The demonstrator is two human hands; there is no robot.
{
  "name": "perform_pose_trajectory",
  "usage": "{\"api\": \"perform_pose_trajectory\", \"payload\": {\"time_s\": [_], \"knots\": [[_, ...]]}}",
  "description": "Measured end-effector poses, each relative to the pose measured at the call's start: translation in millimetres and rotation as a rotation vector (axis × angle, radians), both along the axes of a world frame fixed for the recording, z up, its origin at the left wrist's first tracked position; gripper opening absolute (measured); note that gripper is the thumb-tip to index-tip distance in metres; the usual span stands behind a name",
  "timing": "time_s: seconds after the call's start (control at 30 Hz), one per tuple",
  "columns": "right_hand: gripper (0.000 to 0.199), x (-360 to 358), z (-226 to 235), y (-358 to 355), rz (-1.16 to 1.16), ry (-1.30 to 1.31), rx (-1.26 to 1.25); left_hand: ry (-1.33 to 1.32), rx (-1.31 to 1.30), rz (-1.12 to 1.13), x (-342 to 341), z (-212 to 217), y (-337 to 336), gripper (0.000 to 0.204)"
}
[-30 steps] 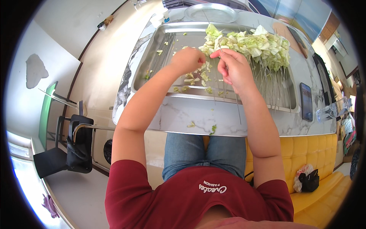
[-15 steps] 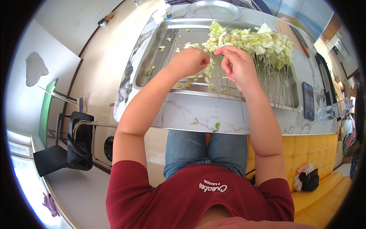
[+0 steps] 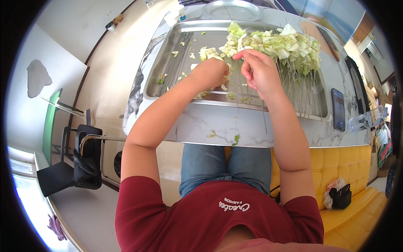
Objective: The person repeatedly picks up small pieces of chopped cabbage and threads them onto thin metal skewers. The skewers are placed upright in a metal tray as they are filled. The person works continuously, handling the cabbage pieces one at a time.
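My right hand [image 3: 263, 72] pinches a thin metal skewer [image 3: 264, 115], its lower end sticking out below the palm toward the table's near edge. Low over the metal tray [image 3: 210, 102], my left hand [image 3: 210, 72] has its fingers curled downward beside loose cabbage pieces [image 3: 208, 53]. Its fingertips are hidden, so what they hold cannot be made out. On the tray's right side lies a heap of skewered pale green cabbage [image 3: 289, 46], with several skewer ends pointing toward me. A bundle of bare skewers [image 3: 178, 54] lies along the tray's left side.
Beyond the tray is a round metal plate [image 3: 232, 17], with white cups [image 3: 172, 18] at far left. A phone [image 3: 338, 110] and a clear plastic bottle [image 3: 369, 119] lie at right. Cabbage scraps [image 3: 236, 139] dot the near table edge. A yellow bench [image 3: 323, 168] stands below.
My left hand has dipped slightly nearer to me and its fingers now point down toward the tray. My right hand still holds the skewer, almost unmoved.
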State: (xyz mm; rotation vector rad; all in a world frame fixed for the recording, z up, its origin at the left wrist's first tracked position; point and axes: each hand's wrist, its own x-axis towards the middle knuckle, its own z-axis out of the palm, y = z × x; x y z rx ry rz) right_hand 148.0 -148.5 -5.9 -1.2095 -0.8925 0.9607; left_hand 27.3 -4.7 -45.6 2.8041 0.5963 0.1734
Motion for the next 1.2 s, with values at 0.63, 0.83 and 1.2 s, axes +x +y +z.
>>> {"api": "perform_pose_trajectory", "payload": {"time_s": [0.63, 0.83, 1.2], "knots": [[0.026, -24, 3, -4, 0.268, -0.097, -0.138, -1.251, -0.775, 0.331, -49, 50, 38, 0.019], [0.026, -27, -5, 0, 0.284, -0.123, -0.157, -1.257, -0.774, 0.299, -58, 50, 37, 0.016], [0.026, -28, -2, -1, 0.289, -0.113, -0.164, -1.189, -0.67, 0.312, -61, 52, 32, 0.017]]}}
